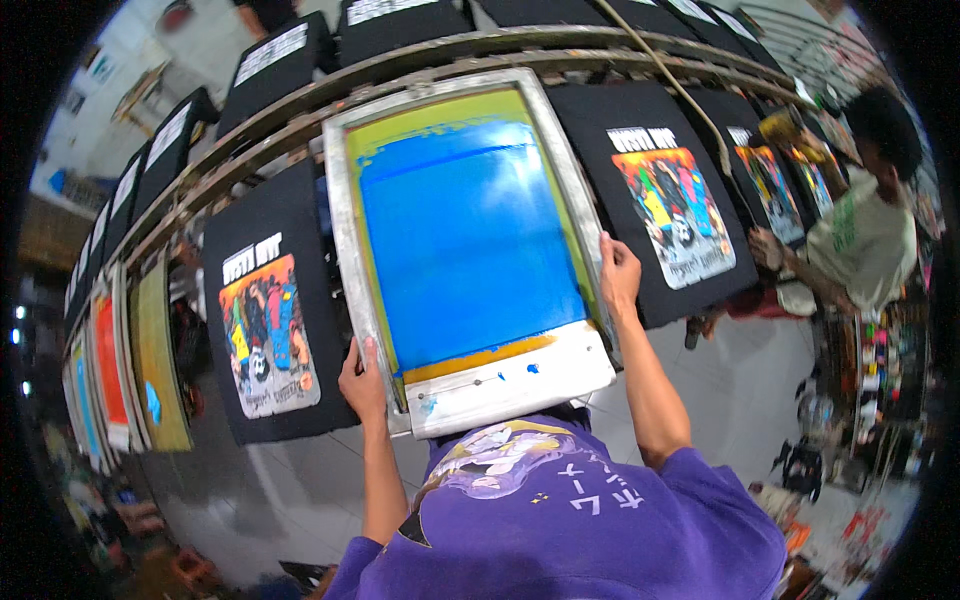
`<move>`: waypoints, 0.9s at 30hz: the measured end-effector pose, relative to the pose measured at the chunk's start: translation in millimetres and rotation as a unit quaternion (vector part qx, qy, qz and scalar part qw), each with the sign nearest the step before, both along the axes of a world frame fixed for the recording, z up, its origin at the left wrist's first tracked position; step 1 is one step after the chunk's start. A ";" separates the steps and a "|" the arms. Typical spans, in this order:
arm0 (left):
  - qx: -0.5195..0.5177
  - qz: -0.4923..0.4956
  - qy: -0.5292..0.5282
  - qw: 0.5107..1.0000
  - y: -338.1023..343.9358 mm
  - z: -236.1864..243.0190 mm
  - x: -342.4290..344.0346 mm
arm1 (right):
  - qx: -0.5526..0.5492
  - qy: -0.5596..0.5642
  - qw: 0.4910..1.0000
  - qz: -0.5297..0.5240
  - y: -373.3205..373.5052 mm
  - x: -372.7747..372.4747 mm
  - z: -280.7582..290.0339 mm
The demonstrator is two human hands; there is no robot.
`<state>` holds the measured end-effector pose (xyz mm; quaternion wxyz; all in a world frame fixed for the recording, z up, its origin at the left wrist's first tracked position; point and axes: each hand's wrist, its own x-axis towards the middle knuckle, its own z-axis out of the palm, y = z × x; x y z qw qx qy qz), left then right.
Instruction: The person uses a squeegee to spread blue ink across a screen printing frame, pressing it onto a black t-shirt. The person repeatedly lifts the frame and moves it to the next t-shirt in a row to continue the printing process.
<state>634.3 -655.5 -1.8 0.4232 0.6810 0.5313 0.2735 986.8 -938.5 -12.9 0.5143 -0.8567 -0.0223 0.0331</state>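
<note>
In front of me a screen-printing frame point(338, 220) with pale, worn edges stretches away between my hands. Blue ink point(460, 260) covers most of its mesh, with a yellow-green border around it. A wide white board point(510, 385) with a few blue spots lies across its near end. My left hand point(364, 382) is closed on the left edge of the frame, thumb up. My right hand point(620, 272) grips the right edge, farther up. What lies under the frame is hidden.
Black shirts with colourful prints lie on both sides, one at left point(265, 330) and one at right point(672, 210). A wooden rail point(560, 40) runs behind. More screens point(108, 360) stand at far left. Another person point(860, 230) works at right, beside a yellow tool point(785, 130).
</note>
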 end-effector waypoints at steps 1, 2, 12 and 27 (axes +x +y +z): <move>-0.003 -0.009 0.009 1.000 1.0 0.1 -0.6 | 0.004 0.006 1.000 -0.001 -1.9 0.0 -3.8; -0.006 -0.016 0.019 1.000 2.3 2.6 0.2 | 0.014 0.005 1.000 0.004 0.5 -2.9 0.1; 0.073 -0.020 0.050 0.996 44.7 25.9 51.6 | -0.104 -0.079 0.985 0.114 28.7 28.8 18.4; 0.097 0.036 0.139 0.985 75.8 -10.3 77.9 | -0.138 -0.122 0.970 0.157 51.5 33.6 14.4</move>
